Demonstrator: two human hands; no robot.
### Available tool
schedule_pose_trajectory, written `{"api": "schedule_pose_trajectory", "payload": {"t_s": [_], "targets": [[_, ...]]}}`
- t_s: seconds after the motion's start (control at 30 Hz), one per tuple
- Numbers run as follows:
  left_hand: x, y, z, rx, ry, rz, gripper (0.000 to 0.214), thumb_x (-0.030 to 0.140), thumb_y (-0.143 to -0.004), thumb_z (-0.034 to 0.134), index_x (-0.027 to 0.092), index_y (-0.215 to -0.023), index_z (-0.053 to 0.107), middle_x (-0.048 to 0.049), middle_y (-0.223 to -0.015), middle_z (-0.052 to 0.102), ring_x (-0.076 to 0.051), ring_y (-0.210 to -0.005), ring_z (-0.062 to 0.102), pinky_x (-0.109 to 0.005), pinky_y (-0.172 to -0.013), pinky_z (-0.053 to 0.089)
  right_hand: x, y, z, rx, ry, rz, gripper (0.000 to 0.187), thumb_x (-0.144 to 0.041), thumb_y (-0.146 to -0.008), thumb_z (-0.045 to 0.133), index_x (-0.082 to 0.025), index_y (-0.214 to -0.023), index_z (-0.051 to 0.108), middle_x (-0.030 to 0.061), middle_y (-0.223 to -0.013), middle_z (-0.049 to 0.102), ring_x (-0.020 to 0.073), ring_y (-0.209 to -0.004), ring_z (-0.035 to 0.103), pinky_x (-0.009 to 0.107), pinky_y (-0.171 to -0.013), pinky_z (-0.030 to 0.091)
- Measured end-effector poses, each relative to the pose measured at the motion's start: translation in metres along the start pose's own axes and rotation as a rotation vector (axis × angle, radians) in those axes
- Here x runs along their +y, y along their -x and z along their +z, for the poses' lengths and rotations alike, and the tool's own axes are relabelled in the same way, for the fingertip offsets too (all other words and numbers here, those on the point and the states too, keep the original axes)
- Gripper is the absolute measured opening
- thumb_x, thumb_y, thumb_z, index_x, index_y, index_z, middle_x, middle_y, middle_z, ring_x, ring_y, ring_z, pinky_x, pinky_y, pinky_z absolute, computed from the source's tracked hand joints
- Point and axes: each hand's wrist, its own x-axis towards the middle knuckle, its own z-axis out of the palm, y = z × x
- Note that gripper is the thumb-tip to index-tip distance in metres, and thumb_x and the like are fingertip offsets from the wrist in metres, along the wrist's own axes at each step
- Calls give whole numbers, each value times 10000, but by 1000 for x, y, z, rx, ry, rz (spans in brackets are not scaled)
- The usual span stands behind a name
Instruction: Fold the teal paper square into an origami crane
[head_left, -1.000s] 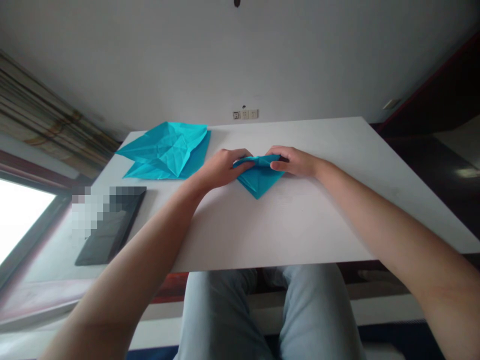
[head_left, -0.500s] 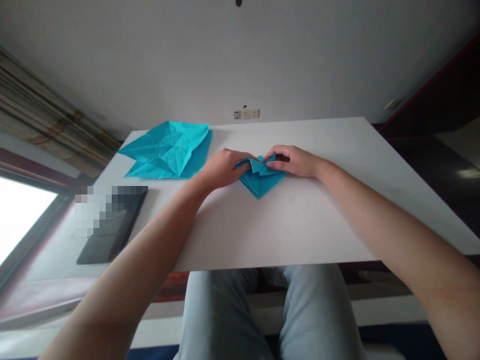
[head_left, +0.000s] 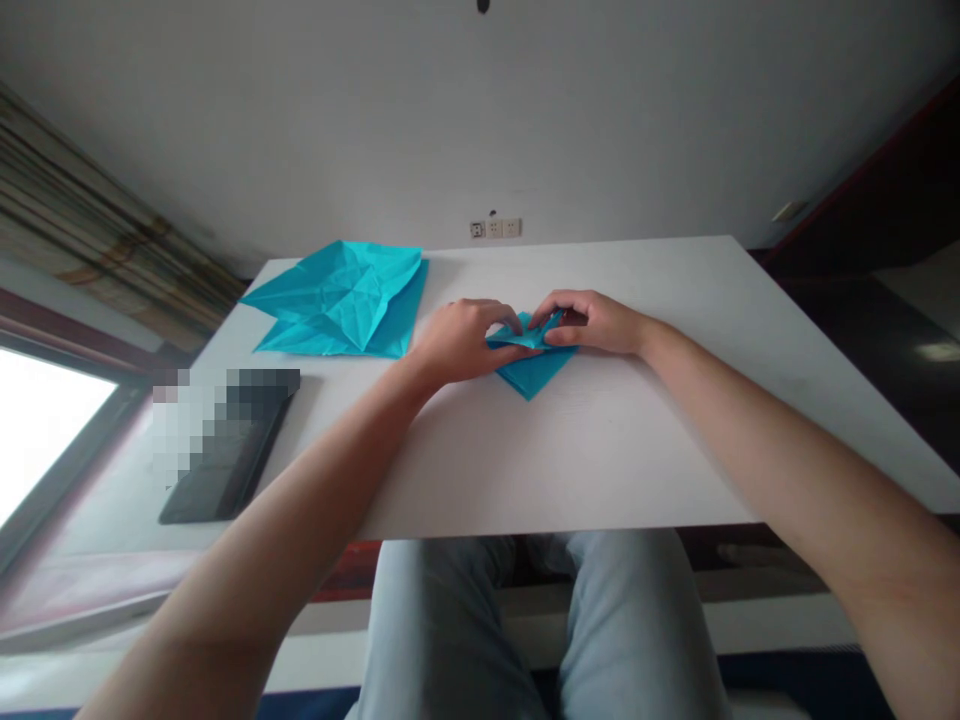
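Observation:
A small folded piece of turquoise origami paper (head_left: 534, 372) lies on the white table (head_left: 622, 440), its point towards me. My left hand (head_left: 463, 340) pinches its left side, and my right hand (head_left: 589, 322) holds its upper right flap. The fingers of both hands almost meet over the upper folds, hiding part of them. To the left lies a larger turquoise paper (head_left: 341, 300), creased in a star-like pattern, which neither hand touches.
A dark flat tablet or folder (head_left: 240, 465), partly pixelated, lies near the table's left edge. A wall socket strip (head_left: 495, 228) sits beyond the far edge. My jeans-clad knees (head_left: 525, 610) are below the near edge, with a window (head_left: 45, 440) at left.
My left hand has slid right, onto the folded paper. The top flap now lies flatter and lower, with the fingers of both hands closer together.

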Motion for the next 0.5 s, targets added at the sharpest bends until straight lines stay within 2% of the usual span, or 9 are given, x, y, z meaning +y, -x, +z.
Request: {"api": "schedule_pose_trajectory", "payload": {"t_s": [0.17,0.23,0.33,0.4,0.5], "targets": [[7,-1,4,-15,-57,102,399,493,-992,832,225,-1284,867,-126,-1280,892,-353,-1126,844,-447,-1048,590,-3,1,1,20,30,-38,602,-726,-743,1025,-261,-1087,859,70,-1105,829,259,-934,701,389,-843,551],[9,0,4,-42,-54,115,352,378,-989,790,238,-1305,859,-118,-1300,885,-342,-1136,843,-439,-1040,599,-2,1,3,36,62,-42,563,-695,-743,1034,-269,-1062,852,66,-1101,824,264,-952,699,402,-868,562],[8,0,5,-55,-35,99,403,264,-967,739,264,-1352,857,-101,-1380,868,-329,-1193,836,-407,-1003,609,0,1,4,67,63,-39,568,-677,-752,1034,-278,-1104,836,66,-1138,822,267,-979,699,418,-896,580],[6,0,6,-48,-45,68,435,251,-965,736,274,-1380,863,-96,-1414,862,-330,-1216,832,-397,-991,608,0,2,5,95,48,-36,643,-676,-732,1051,-282,-1188,824,61,-1140,813,259,-971,686,413,-898,580],[1,0,7,1,-98,-14,369,353,-1049,709,264,-1359,890,-114,-1324,886,-339,-1150,838,-402,-922,594,-2,3,6,94,48,-29,782,-697,-687,1075,-277,-1285,796,33,-1040,767,236,-906,643,385,-845,553]]}}
